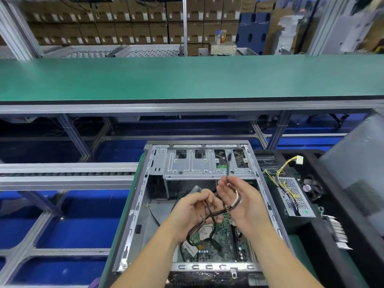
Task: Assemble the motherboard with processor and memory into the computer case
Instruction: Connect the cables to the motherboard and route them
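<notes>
Both hands hover over the open grey metal computer case, which lies on its side on the green tabletop. The left hand curls round a bundle of dark cables; the right hand, fingers loosely bent, holds the same bundle's loop. The green motherboard sits inside the case beneath them

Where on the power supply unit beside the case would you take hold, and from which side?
Grip the power supply unit across its two long metal sides, coming from above. It lies flat on the black tray with its perforated top exposed; stay near the label end, since the yellow wires leave its far end.
</notes>
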### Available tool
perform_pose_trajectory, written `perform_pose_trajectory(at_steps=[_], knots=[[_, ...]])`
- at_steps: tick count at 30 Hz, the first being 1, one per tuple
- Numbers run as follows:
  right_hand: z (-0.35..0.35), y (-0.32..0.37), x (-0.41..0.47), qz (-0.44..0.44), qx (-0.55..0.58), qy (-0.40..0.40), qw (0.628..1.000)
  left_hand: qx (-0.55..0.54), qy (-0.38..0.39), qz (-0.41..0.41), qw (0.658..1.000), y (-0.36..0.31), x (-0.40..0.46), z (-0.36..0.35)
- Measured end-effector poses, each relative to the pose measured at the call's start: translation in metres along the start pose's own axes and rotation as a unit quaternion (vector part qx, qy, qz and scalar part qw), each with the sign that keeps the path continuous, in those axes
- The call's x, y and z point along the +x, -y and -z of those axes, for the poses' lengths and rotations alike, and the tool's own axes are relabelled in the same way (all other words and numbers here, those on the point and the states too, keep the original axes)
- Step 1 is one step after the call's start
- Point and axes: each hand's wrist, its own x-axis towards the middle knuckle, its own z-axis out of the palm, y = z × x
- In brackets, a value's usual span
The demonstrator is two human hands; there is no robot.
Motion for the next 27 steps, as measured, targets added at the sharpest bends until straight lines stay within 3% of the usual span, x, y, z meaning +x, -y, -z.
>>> perform_pose_trajectory(at_steps=[2, 4, 7, 10, 12, 15, 17, 18, 20, 22, 23, 24, 27], knots=[[-0.006, 0.017, 0.006, 0.039, 0.025, 0.002, 0.999, 0.066, -0.056, -0.015, 0.996, 0.002, 0.004, 0.001], [-0.012, 0.041, 0.014, 0.093, 0.027, -0.01, 0.995, 0.096, -0.174, -0.062, 0.978, 0.001, 0.01, 0.005], [-0.009, 0.073, 0.024, 0.151, -0.016, -0.055, 0.987, -0.019, -0.3, -0.143, 0.943, -0.004, 0.016, 0.021], [-0.005, 0.079, 0.026, 0.152, -0.069, -0.092, 0.982, -0.107, -0.281, -0.168, 0.939, -0.007, 0.016, 0.026], [-0.011, 0.068, 0.023, 0.137, -0.128, -0.093, 0.978, -0.102, -0.264, -0.155, 0.946, -0.006, 0.016, 0.023], [-0.014, 0.047, 0.023, 0.169, -0.323, -0.133, 0.922, 0.088, -0.279, -0.125, 0.948, -0.003, 0.016, 0.019], [-0.013, 0.037, 0.027, 0.179, -0.401, -0.14, 0.888, 0.163, -0.232, -0.119, 0.952, -0.001, 0.014, 0.018], [-0.011, 0.033, 0.029, 0.174, -0.409, -0.145, 0.884, 0.138, -0.201, -0.12, 0.962, -0.001, 0.012, 0.016], [-0.003, 0.032, 0.029, 0.176, -0.39, -0.179, 0.886, -0.019, -0.149, -0.136, 0.979, -0.005, 0.007, 0.018], [0.006, 0.04, 0.027, 0.203, -0.346, -0.211, 0.891, -0.162, -0.156, -0.154, 0.962, -0.013, 0.004, 0.027], [0.01, 0.047, 0.025, 0.224, -0.331, -0.224, 0.889, -0.173, -0.186, -0.15, 0.955, -0.018, 0.002, 0.033], [0.015, 0.055, 0.025, 0.248, -0.316, -0.24, 0.884, -0.133, -0.23, -0.131, 0.955, -0.022, 0.0, 0.04], [0.027, 0.08, 0.028, 0.297, -0.244, -0.293, 0.875, 0.156, -0.316, -0.053, 0.935, -0.023, -0.001, 0.053]])
